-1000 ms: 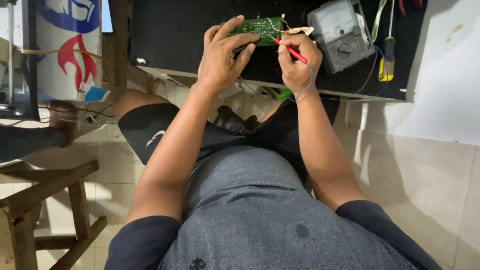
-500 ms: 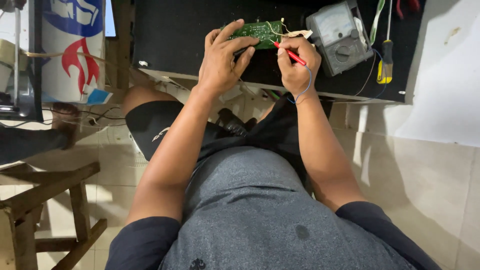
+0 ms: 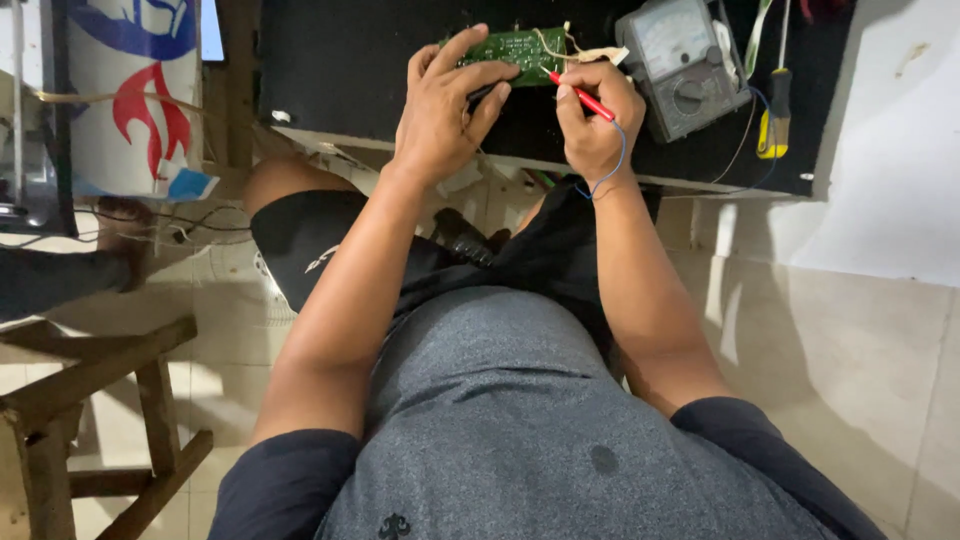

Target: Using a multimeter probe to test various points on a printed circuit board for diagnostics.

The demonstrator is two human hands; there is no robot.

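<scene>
A person is sitting and looking down at their own lap and hands, working at a dark table top (image 3: 340,70) at the far side of the scene.

At the far left, a white cylinder with red and blue shapes (image 3: 130,90) is standing on the floor. Near it, at the lower left, part of a wooden stool (image 3: 90,400) is showing on the pale tiled floor (image 3: 830,380).

Moving right, the left hand (image 3: 440,110) is reaching out over the table edge. Its fingers are spreading fairly wide and pressing on the left end of a small green circuit board (image 3: 515,45), steadying it; a black probe seems to be tucked under the fingers, though this is hard to tell. The circuit board is lying on the dark table top at the far centre, between the two hands, with pale wires curling off its right end.

Just to the right, the right hand (image 3: 595,115) is curling narrow around a red test probe (image 3: 580,97), pinching it like a pen with its tip pointing at the board's right edge. A thin blue lead is looping around the wrist.

Further right, a grey analogue multimeter (image 3: 680,65) with a dial is lying tilted on the table, just beside the right hand. To its right, a screwdriver with a yellow and black handle (image 3: 775,110) is lying near the table's edge.

In the near centre, the person's grey shirt and black shorts are filling the view.
</scene>
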